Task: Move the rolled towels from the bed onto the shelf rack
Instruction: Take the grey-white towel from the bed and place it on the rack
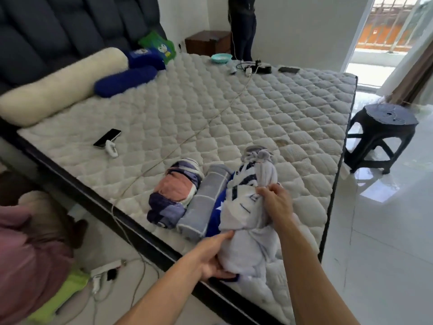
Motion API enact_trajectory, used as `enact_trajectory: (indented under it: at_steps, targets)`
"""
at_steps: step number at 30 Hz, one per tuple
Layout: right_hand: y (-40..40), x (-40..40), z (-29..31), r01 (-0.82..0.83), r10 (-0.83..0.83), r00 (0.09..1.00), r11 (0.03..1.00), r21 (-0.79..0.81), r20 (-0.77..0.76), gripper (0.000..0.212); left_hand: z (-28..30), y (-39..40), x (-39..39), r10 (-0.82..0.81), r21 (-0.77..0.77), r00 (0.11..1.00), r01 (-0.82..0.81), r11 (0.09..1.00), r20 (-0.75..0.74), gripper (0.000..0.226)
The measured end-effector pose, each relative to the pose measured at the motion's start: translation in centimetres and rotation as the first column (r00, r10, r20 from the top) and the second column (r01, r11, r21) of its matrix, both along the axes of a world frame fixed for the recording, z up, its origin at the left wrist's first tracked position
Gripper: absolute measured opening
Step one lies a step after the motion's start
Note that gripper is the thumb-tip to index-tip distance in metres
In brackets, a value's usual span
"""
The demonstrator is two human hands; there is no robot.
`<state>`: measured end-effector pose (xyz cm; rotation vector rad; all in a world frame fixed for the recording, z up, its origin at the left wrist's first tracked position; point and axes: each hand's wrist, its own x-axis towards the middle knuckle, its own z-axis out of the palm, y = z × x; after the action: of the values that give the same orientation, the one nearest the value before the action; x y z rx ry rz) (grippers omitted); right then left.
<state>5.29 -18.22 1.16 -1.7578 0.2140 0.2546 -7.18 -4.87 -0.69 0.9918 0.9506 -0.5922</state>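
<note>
Three rolled towels lie side by side near the front edge of the bed (210,109). The pale white-and-blue towel (248,231) on the right is held by both hands. My left hand (212,259) grips its near end from below, thumb on top. My right hand (276,202) pinches the cloth at its middle. To its left lies a grey checked roll (206,202), then a pink-and-navy patterned roll (174,195). A small grey bundle (256,156) sits at the far end of the held towel. The shelf rack is out of view.
A phone (107,137) and a white charger cable (187,139) lie on the mattress. Cream (58,87) and blue (126,80) pillows rest by the headboard. A dark stool (384,134) stands on the floor to the right. A person (242,26) stands behind the bed. Cables and a power strip (105,270) lie on the floor at left.
</note>
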Motion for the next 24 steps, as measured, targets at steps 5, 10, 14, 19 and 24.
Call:
enact_trajectory:
  at_steps: [5,10,14,19,24]
  targets:
    - [8.5,-5.9,6.2,-0.288,0.271,0.947,0.954,0.081,0.172,0.024,5.4,4.5,-9.4,0.235,0.122,0.956,-0.258,0.958,0.175,0.036]
    - [16.2,-20.2,9.3,-0.663,0.629,0.729,0.748,0.046,0.271,0.024,6.9,5.9,-25.7,0.611,0.133,0.763,-0.642,0.755,0.212,0.036]
    - [20.7,-34.4,9.8,-0.884,0.844,0.431,0.466,-0.041,0.321,0.03,6.3,4.5,-38.7,0.859,0.105,0.463,-0.886,0.451,0.219,0.042]
    - [22.8,-51.9,12.4,-0.99,0.904,0.03,0.084,-0.109,0.426,0.032,6.4,1.6,-53.7,0.947,0.07,0.088,-0.995,0.07,0.307,0.047]
    - [22.3,-67.5,15.4,-0.934,0.779,-0.359,-0.297,-0.201,0.514,0.024,7.3,-2.4,-64.6,0.883,0.001,-0.233,-0.967,-0.256,0.406,0.038]
